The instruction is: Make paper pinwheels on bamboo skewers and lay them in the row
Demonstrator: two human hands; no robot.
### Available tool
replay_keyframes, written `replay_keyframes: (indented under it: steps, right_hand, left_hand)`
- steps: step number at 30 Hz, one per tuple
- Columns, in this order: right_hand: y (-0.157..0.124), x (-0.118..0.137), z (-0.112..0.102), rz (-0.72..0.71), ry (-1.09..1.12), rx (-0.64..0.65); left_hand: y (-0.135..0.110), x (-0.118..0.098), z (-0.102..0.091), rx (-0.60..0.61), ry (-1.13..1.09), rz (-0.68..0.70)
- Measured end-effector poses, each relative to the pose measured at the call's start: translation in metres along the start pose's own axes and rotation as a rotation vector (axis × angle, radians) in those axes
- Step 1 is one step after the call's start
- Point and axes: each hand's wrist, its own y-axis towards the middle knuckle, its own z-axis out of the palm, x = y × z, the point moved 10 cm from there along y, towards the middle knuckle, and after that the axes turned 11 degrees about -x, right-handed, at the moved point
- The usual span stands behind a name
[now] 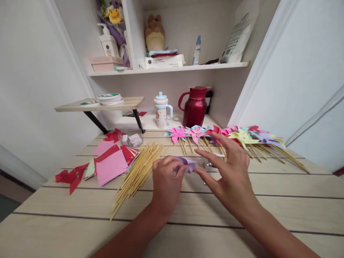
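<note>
Between the thumb and fingers of my left hand [168, 181] is a folded piece of purple paper [189, 164], held above the table. My right hand [228, 168] is just to its right, thumb and fingers spread, with the thumb tip close to the paper's edge. Whether that thumb touches it I cannot tell. Under my right fingers sits a small clear container [211, 166] with shiny bits in it. Left of my left hand lies a loose pile of thin wooden sticks [137, 175]. Finished paper pinwheels [196, 133] on sticks lie in a row at the back right.
Square coloured paper sheets [111, 167] are stacked at left, beside cut red paper [72, 177] and small clear boxes [131, 139]. A red thermos jug [195, 107] and a white cup [161, 113] stand behind. A small raised shelf [129, 103] stands at back left.
</note>
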Motion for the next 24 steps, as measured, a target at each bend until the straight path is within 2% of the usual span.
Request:
replay_keyframes:
  steps: [4,11,16,20,24]
  right_hand:
    - [-0.005,-0.002,0.011,-0.008,-0.012,0.084]
    - [-0.007,-0.005,0.021,0.017,0.045,0.158]
    - [-0.007,-0.008,0.023,0.073,0.135,0.179]
    - [-0.011,-0.021,0.029,0.261,0.236,0.221]
    - [-0.020,-0.045,0.041,0.641,0.457,0.279]
  left_hand:
    - [-0.004,-0.010,0.002,0.035,0.052,0.077]
    - [-0.011,-0.024,0.012,0.129,0.227,0.244]
    - [-0.013,-0.024,0.015,0.145,0.251,0.275]
    - [-0.010,-0.027,0.009,0.089,0.213,0.255]
    - [-0.001,-0.020,-0.014,-0.095,0.050,0.101]
